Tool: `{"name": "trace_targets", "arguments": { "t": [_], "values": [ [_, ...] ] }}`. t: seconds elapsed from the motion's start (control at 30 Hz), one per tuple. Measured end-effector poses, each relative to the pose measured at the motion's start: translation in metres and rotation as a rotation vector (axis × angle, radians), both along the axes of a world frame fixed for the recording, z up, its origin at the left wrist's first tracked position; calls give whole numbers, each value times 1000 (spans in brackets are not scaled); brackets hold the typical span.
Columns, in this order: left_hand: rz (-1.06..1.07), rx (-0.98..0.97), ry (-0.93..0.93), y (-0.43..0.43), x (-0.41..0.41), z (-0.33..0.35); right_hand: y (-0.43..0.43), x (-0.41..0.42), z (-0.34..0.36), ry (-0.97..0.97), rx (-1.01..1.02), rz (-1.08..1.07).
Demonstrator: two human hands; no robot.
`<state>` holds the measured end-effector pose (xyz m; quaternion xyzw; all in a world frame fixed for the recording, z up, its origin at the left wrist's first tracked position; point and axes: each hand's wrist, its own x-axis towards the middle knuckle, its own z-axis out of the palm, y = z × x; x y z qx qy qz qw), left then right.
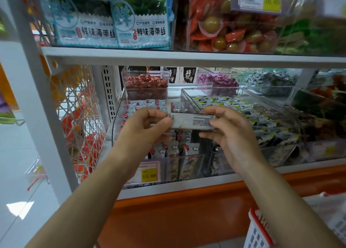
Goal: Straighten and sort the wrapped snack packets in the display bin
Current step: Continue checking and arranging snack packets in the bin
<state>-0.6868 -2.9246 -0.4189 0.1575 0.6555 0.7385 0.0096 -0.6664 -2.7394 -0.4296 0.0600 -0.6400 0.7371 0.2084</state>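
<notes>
One left hand [148, 128], one right hand [232, 135], one grey packet [192, 121], two seaweed bags [86, 28] [148, 26], one red-rimmed basket [260, 231].

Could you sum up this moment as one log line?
left hand: pinches packet end | right hand: pinches other end | packet: held above display bin

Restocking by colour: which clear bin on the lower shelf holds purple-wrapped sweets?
The small back bin right of the black cartons. The similar bin left of them holds reddish-brown sweets instead.
</notes>
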Motion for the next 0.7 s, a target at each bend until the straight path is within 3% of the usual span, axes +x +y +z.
{"name": "trace_targets", "arguments": {
  "t": [0.37,0.5,0.7],
  "values": [
    [14,-386,236,0,5,4,-1,2,-3,45,315,-257],
    [39,-407,193,2,4,7,-5,5,-4,97,466,-235],
    [21,-528,207,-12,-2,18,-7,5,-5,87,434,-131]
  ]
}}
